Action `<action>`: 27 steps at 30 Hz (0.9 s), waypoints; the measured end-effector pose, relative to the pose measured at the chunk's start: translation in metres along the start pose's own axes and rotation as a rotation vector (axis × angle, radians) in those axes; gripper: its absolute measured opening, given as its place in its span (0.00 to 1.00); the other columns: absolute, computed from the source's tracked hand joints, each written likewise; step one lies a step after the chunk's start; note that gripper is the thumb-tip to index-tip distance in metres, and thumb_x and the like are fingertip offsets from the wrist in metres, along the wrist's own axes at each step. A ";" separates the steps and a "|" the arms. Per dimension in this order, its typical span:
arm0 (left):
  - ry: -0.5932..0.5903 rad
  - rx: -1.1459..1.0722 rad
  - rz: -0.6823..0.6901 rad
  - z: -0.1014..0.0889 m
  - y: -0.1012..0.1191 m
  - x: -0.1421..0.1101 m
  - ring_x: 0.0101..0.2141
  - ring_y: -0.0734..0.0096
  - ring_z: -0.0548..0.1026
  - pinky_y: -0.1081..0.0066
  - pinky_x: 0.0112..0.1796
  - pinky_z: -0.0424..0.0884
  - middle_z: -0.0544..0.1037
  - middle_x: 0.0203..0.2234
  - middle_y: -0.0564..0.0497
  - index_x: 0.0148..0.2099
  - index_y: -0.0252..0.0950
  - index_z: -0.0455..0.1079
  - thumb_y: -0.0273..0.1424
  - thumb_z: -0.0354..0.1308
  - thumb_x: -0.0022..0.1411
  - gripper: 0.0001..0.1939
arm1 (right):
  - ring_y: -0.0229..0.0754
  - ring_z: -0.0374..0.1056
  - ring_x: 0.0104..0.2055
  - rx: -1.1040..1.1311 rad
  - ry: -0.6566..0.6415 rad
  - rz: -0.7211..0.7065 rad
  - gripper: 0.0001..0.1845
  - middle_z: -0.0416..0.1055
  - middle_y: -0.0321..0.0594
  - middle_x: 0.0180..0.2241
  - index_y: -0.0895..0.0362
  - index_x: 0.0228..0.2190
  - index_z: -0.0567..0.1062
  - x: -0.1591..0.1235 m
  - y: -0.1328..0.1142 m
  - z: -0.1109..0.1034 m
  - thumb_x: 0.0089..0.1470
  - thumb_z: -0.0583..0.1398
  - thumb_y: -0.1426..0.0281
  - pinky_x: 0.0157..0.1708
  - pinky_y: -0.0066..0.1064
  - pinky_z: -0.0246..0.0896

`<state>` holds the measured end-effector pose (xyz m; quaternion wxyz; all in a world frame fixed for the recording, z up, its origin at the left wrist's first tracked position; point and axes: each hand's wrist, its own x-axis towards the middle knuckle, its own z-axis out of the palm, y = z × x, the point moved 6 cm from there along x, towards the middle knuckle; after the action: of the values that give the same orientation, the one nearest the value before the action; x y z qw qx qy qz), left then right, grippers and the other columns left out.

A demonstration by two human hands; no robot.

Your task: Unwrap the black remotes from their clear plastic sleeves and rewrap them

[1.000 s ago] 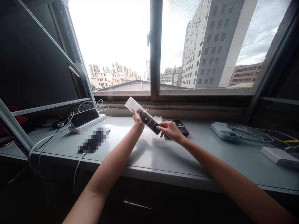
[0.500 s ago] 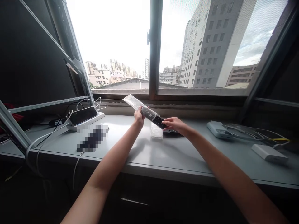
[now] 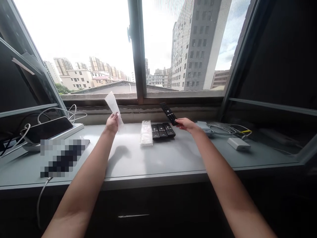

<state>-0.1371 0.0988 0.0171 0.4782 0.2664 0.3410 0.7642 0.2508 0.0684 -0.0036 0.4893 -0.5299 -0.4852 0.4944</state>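
I find the bare left hand [image 3: 112, 124] raised above the left half of the smooth grey desk [image 3: 158, 162], its fingers folded closed on the lower part of a flat, whitish translucent plastic sleeve [image 3: 112, 103]; the sleeve's wider end stands up and leans left against the window view, and its other end hangs below the fingers. I record the bare right hand [image 3: 185, 123] raised further right, thumb and fingers pinched together on the near end of a slim black plastic remote control with pale buttons [image 3: 168, 113]. This remote slants up and to the left, buttons facing me, its far end before the windowsill; I cannot tell how high it is above the desk. Below it I note a row of black button-covered remotes [image 3: 162, 130] lying side by side, at least three visible. Just left of that row lies a neat pile of whitish translucent plastic sleeves [image 3: 146, 133]; I cannot confirm whether the two touch. Right of the right hand I log a small white box-shaped device [image 3: 239, 144] near coiled pale cables [image 3: 224, 127]. At far left a dark-screened phone [image 3: 47, 130] leans on a white stand, behind a pixelated dark object [image 3: 65, 159].
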 end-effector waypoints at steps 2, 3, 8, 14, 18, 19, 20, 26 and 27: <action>-0.055 0.184 -0.029 0.014 -0.019 -0.007 0.20 0.80 0.71 0.81 0.25 0.68 0.74 0.24 0.53 0.51 0.32 0.65 0.18 0.56 0.60 0.17 | 0.28 0.60 0.18 -0.054 0.068 0.049 0.04 0.76 0.42 0.28 0.62 0.28 0.76 0.001 0.010 -0.014 0.55 0.62 0.76 0.16 0.18 0.57; -0.056 0.271 -0.032 0.018 -0.028 -0.010 0.22 0.79 0.72 0.79 0.27 0.69 0.74 0.27 0.51 0.56 0.33 0.60 0.17 0.58 0.59 0.24 | 0.28 0.58 0.17 -0.070 0.088 0.073 0.06 0.75 0.41 0.26 0.62 0.27 0.75 0.001 0.015 -0.019 0.56 0.61 0.76 0.16 0.18 0.57; -0.211 0.697 -0.029 0.034 -0.069 -0.020 0.26 0.76 0.72 0.75 0.30 0.70 0.72 0.35 0.48 0.66 0.37 0.44 0.22 0.60 0.58 0.39 | 0.30 0.62 0.19 -0.128 0.154 0.165 0.09 0.70 0.38 0.22 0.61 0.25 0.71 0.003 0.034 -0.022 0.56 0.59 0.78 0.22 0.19 0.63; -0.336 0.986 0.029 0.043 -0.088 -0.030 0.30 0.72 0.72 0.72 0.33 0.69 0.72 0.38 0.44 0.62 0.31 0.54 0.23 0.54 0.59 0.29 | 0.33 0.68 0.24 -0.223 0.208 0.177 0.02 0.73 0.40 0.27 0.61 0.31 0.72 0.007 0.038 -0.025 0.54 0.60 0.79 0.27 0.22 0.68; -0.397 1.142 0.094 0.048 -0.088 -0.032 0.35 0.67 0.73 0.71 0.35 0.68 0.75 0.39 0.43 0.44 0.31 0.71 0.29 0.52 0.59 0.13 | 0.33 0.68 0.24 -0.347 0.240 0.176 0.03 0.73 0.41 0.27 0.63 0.35 0.72 0.007 0.037 -0.026 0.55 0.59 0.76 0.27 0.23 0.67; -0.413 1.174 0.101 0.048 -0.087 -0.032 0.34 0.67 0.73 0.71 0.35 0.68 0.76 0.37 0.44 0.40 0.31 0.73 0.30 0.52 0.59 0.12 | 0.33 0.68 0.23 -0.390 0.240 0.180 0.03 0.72 0.41 0.27 0.64 0.34 0.72 0.007 0.037 -0.025 0.55 0.59 0.76 0.27 0.23 0.66; -0.417 1.199 0.106 0.048 -0.087 -0.032 0.33 0.67 0.73 0.72 0.34 0.67 0.76 0.35 0.45 0.38 0.31 0.74 0.30 0.51 0.58 0.12 | 0.34 0.68 0.23 -0.438 0.237 0.184 0.04 0.72 0.41 0.26 0.64 0.32 0.73 0.006 0.036 -0.024 0.54 0.59 0.75 0.26 0.23 0.65; -0.544 1.151 -0.063 0.047 -0.097 -0.035 0.19 0.73 0.63 0.72 0.25 0.62 0.64 0.15 0.54 0.37 0.30 0.77 0.25 0.50 0.54 0.14 | 0.35 0.64 0.22 -0.689 0.189 0.170 0.09 0.72 0.40 0.22 0.61 0.23 0.73 0.001 0.026 -0.023 0.51 0.62 0.68 0.24 0.26 0.59; -0.564 1.140 -0.086 0.047 -0.098 -0.035 0.18 0.74 0.61 0.72 0.24 0.61 0.62 0.14 0.55 0.38 0.29 0.76 0.24 0.51 0.53 0.14 | 0.34 0.64 0.22 -0.712 0.176 0.168 0.10 0.72 0.39 0.22 0.61 0.23 0.73 0.000 0.025 -0.024 0.51 0.62 0.68 0.24 0.26 0.59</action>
<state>-0.0349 0.1097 -0.0328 0.3629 0.6562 0.5656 0.3433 0.2753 0.0664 -0.0281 0.2720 -0.7453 -0.5375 0.2858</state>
